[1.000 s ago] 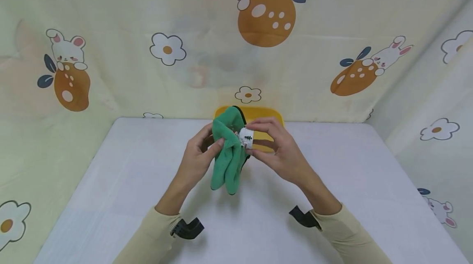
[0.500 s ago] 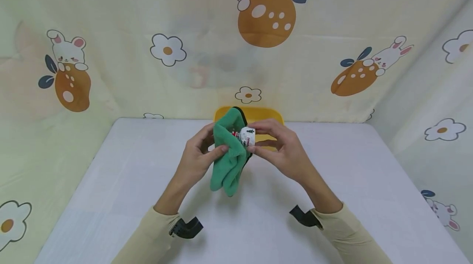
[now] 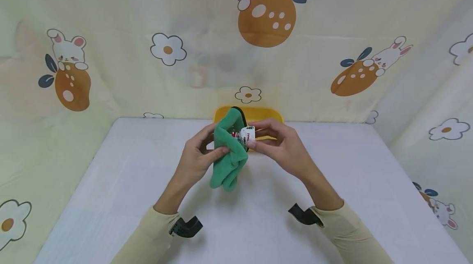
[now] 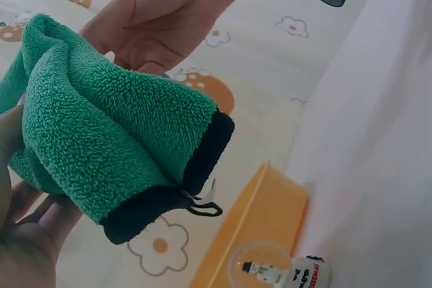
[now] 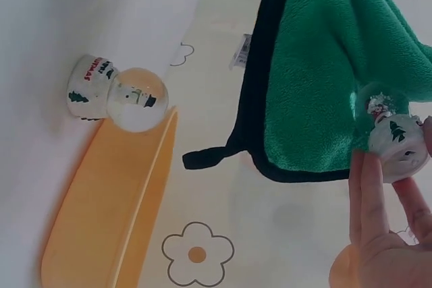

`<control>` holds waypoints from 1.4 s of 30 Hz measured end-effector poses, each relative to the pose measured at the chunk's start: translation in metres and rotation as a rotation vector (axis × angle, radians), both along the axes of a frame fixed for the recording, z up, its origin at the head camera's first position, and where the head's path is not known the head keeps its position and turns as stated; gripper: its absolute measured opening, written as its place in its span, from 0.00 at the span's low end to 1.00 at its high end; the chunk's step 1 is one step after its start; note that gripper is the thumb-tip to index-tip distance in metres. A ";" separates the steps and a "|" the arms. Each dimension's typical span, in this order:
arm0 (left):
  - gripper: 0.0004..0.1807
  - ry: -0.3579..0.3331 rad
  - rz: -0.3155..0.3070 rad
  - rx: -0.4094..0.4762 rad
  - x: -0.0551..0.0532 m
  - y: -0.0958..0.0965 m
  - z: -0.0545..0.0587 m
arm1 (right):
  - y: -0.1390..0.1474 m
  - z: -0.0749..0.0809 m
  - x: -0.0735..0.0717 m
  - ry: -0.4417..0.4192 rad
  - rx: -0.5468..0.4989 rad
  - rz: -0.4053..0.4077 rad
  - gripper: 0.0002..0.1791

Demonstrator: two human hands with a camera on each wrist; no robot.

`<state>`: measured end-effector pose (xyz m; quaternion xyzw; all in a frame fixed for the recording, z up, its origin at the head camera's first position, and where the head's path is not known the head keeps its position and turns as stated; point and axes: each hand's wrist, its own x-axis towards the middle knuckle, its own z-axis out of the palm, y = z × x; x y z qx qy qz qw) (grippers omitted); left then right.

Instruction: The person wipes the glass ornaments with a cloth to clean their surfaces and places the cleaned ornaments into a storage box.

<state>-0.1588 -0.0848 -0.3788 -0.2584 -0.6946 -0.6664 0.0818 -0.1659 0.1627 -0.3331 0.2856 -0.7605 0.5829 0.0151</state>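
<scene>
My left hand grips a green plush cloth with dark edging, its thumb across the front and its other fingers behind. My right hand pinches the white printed base of a snow globe between thumb and fingers. The globe lies on its side, its dome turned left into the cloth. Seen from the right wrist, the clear dome touches the fabric, with white flakes and a small red figure inside. A second snow globe, holding a snowman, stands on the table; the head view hides it.
At the table's far edge, behind the hands, sits a yellow bin, with the second globe near it. A patterned curtain rises behind the table. Black devices are strapped at the left wrist and right wrist.
The snow globe has turned in my right fingers, so red lettering now shows on its base where a tree was. The cloth's hanging end has shifted and bunched up slightly.
</scene>
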 end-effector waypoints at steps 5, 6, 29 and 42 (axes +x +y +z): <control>0.34 0.018 -0.012 0.026 0.000 0.000 0.000 | 0.000 0.001 -0.001 -0.016 0.025 -0.009 0.18; 0.33 0.025 -0.017 0.034 0.000 0.000 0.000 | 0.000 0.001 -0.001 -0.016 0.026 -0.008 0.18; 0.30 -0.017 0.022 0.085 -0.004 0.000 0.004 | 0.000 -0.002 -0.004 0.085 -0.038 0.078 0.28; 0.30 -0.068 0.010 0.108 -0.005 0.001 0.004 | -0.003 -0.005 -0.006 0.323 -0.016 0.099 0.31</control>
